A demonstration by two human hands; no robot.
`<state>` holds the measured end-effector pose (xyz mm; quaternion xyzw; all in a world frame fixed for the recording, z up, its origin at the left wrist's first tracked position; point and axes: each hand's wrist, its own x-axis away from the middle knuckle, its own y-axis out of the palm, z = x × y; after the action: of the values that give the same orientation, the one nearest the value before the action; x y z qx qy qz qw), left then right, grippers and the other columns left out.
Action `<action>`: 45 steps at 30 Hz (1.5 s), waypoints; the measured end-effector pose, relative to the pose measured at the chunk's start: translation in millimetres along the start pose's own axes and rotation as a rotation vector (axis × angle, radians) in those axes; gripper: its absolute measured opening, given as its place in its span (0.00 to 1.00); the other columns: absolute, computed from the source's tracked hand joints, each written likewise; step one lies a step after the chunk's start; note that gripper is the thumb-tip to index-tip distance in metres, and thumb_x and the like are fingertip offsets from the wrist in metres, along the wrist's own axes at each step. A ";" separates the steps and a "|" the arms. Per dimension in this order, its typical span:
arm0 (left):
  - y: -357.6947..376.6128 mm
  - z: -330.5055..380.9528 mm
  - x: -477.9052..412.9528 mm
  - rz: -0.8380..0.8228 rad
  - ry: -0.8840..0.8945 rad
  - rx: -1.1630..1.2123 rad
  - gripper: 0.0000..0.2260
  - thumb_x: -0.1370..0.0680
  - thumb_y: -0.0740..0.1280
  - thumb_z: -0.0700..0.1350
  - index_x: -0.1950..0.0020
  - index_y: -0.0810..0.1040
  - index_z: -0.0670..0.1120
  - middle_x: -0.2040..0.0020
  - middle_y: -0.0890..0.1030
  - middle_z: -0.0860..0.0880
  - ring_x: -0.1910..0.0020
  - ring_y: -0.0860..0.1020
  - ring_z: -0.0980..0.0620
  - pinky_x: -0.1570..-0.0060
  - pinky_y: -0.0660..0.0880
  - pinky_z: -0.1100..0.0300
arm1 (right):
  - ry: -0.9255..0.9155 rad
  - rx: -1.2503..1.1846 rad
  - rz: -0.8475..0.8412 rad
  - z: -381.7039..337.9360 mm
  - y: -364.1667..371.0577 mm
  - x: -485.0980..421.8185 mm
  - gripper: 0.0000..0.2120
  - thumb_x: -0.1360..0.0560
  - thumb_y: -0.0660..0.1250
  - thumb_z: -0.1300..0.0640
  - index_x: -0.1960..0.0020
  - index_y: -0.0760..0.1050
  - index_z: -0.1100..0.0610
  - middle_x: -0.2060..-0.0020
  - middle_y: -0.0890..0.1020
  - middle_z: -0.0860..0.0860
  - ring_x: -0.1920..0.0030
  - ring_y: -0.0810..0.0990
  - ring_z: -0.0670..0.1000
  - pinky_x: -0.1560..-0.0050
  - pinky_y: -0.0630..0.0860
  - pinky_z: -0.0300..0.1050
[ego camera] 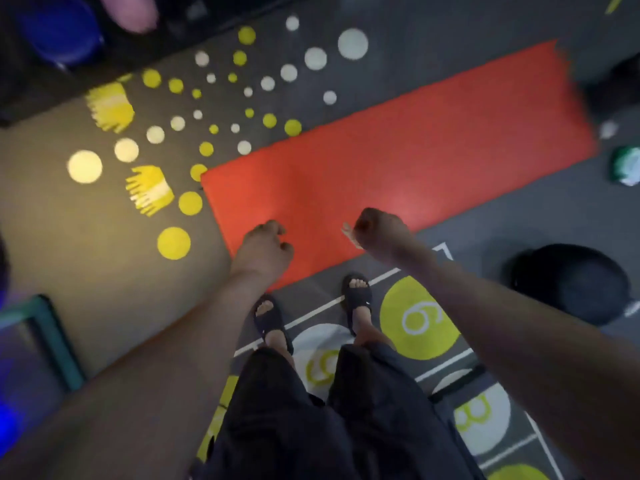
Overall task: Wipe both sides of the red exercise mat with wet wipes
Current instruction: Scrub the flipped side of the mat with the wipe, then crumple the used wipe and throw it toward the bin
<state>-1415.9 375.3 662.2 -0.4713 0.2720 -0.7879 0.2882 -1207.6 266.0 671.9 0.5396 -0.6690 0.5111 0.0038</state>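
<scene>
The red exercise mat [398, 150] lies flat and unrolled on the dark grey floor [519, 209], running on a slant from the near left to the far right. Its far end is smeared by blur. The near long edge lies just ahead of the person's 2 feet, which stand in black sandals [358, 294] on a floor panel printed with white lines and numbered circles, among them a yellow-green 6 [419, 318] and a white 8 [479, 415].

Left of the mat the floor carries a spray of yellow and white dots [235, 98] and 2 yellow hand-shaped marks [150, 190]; a few dots touch the mat's left edge. A black rounded object [571, 284] sits on the floor to the right, well apart from the mat. Near the mat's far right corner lies a green and white thing [625, 166], too blurred to name. A blue round object [60, 29] sits at the top left, and a teal frame [48, 341] stands at the left edge.

The left hand [265, 247] hangs over the mat's near left corner, fingers loosely curled and holding nothing. The right hand [381, 233] is balled into a fist above the mat's near edge, and a pale scrap sticking out of it is probably a wet wipe [348, 233].
</scene>
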 end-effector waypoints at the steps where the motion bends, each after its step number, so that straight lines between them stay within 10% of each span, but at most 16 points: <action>1: -18.5 13.8 11.4 0.002 0.024 0.011 0.14 0.22 0.66 0.43 0.37 0.77 0.43 0.41 0.82 0.41 0.39 0.78 0.41 0.39 0.72 0.53 | 0.026 -0.001 0.016 -7.0 -24.1 16.9 0.15 0.23 0.68 0.45 0.55 0.77 0.58 0.60 0.84 0.56 0.57 0.81 0.58 0.59 0.73 0.46; 14: -101.9 224.9 84.5 0.049 0.403 0.000 0.06 0.24 0.68 0.42 0.48 0.79 0.49 0.55 0.81 0.51 0.52 0.80 0.47 0.55 0.70 0.59 | 0.293 -0.523 0.320 48.3 -215.0 146.5 0.08 0.27 0.72 0.56 0.57 0.79 0.62 0.68 0.80 0.54 0.67 0.75 0.52 0.66 0.72 0.45; 29: 161.0 641.0 156.6 -0.241 0.682 -0.067 0.07 0.22 0.70 0.41 0.44 0.80 0.45 0.57 0.78 0.50 0.58 0.76 0.50 0.59 0.67 0.61 | 0.553 -0.871 0.490 407.6 -413.2 240.7 0.05 0.26 0.68 0.61 0.60 0.75 0.55 0.68 0.79 0.53 0.66 0.75 0.52 0.63 0.73 0.44; 45: 323.6 955.7 64.7 -0.657 0.677 0.104 0.09 0.20 0.70 0.40 0.40 0.77 0.46 0.57 0.81 0.45 0.58 0.78 0.49 0.59 0.74 0.58 | 0.512 -1.067 0.729 612.3 -601.6 161.0 0.07 0.23 0.69 0.58 0.59 0.74 0.53 0.62 0.82 0.51 0.64 0.78 0.48 0.63 0.74 0.43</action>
<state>-517.5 -42.7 863.1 -0.2339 0.1472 -0.9593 -0.0581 -503.5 -207.8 878.0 0.0674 -0.9455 0.1922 0.2541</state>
